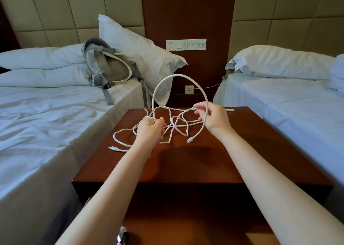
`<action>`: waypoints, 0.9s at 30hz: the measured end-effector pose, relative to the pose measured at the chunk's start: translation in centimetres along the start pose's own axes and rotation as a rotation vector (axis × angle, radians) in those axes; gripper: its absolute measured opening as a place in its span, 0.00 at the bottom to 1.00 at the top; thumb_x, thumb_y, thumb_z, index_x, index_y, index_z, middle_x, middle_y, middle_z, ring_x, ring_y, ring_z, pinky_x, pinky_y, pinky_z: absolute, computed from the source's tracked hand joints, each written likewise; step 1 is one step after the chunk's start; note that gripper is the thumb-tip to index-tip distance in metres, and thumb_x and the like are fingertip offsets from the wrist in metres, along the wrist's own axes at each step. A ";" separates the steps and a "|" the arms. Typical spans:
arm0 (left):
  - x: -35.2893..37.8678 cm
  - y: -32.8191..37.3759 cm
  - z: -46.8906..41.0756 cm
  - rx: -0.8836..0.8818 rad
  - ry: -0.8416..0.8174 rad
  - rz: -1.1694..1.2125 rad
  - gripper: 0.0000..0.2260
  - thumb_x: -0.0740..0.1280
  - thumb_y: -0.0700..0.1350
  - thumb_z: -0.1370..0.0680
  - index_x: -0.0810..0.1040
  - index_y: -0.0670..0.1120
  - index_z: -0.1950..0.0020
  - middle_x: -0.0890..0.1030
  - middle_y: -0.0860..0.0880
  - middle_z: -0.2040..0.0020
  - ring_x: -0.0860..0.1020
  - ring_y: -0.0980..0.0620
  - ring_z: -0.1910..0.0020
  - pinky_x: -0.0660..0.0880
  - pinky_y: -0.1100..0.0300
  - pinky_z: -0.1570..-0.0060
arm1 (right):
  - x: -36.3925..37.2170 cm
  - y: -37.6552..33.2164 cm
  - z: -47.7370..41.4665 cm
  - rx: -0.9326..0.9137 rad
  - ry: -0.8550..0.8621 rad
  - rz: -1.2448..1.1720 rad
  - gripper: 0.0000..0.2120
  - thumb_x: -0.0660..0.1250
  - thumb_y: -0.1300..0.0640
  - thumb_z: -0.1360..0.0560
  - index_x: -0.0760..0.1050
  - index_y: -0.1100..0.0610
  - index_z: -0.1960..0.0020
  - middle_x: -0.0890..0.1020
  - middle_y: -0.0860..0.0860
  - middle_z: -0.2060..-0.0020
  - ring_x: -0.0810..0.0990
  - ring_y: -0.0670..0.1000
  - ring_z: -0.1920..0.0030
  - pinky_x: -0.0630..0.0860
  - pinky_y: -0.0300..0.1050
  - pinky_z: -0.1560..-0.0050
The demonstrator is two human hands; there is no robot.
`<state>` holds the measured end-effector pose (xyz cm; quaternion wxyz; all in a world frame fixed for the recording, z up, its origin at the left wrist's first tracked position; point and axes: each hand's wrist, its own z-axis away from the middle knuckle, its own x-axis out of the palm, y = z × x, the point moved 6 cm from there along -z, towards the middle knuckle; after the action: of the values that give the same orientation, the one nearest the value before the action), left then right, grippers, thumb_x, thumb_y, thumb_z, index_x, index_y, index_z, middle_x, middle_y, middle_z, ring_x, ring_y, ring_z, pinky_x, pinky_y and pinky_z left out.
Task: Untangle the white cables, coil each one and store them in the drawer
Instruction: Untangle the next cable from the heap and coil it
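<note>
White cables [175,125] tangled on nightstand [242,151] top, one arched high between the hands. Left hand [150,131] curled round gathered strands; right hand [214,118] pinching a strand at the fingertips, remaining fingers loosely spread. Beyond: grey backpack [109,69] on left bed [46,114] against pillow [130,40], contents hidden; wall sockets [186,44] behind.

No readable text or labels

white cables [173,125] – tangled | one loop raised – rest on nightstand [242,151]

left hand [151,131] grips cable arch [179,75] | right hand [214,119] holds it | tangle [175,126] on nightstand [242,151]
</note>
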<state>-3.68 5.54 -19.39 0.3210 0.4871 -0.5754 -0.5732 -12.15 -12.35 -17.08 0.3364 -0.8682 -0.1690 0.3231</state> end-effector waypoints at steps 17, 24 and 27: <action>0.4 1.4 1.2 0.238 0.006 -0.746 0.18 0.59 0.47 0.20 0.69 0.41 0.68 0.72 0.47 0.68 0.72 0.46 0.65 0.65 0.59 0.62 | -2.9 -10.7 5.0 -0.692 0.471 0.476 0.07 0.66 0.62 0.28 0.79 0.59 0.50 0.78 0.56 0.55 0.71 0.52 0.53 0.72 0.46 0.58; 2.1 2.5 3.4 0.124 -0.513 -0.451 0.15 0.60 0.42 0.20 0.72 0.42 0.67 0.67 0.52 0.78 0.65 0.54 0.78 0.62 0.67 0.80 | -2.1 -7.4 3.4 -0.476 0.279 0.739 0.08 0.68 0.57 0.27 0.80 0.58 0.50 0.78 0.57 0.41 0.74 0.59 0.39 0.71 0.59 0.42; 3.2 2.1 4.3 0.038 -0.743 -0.236 0.17 0.58 0.42 0.20 0.69 0.42 0.68 0.62 0.50 0.79 0.61 0.53 0.81 0.57 0.67 0.80 | -1.7 -6.2 3.3 -0.470 0.169 0.792 0.06 0.65 0.56 0.26 0.79 0.58 0.55 0.74 0.58 0.34 0.68 0.60 0.31 0.60 0.66 0.33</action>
<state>-9.05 3.80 -18.57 0.0135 0.3150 -0.6030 -0.7328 -16.04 -7.20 -13.87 -0.0060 -0.9418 0.1350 0.3078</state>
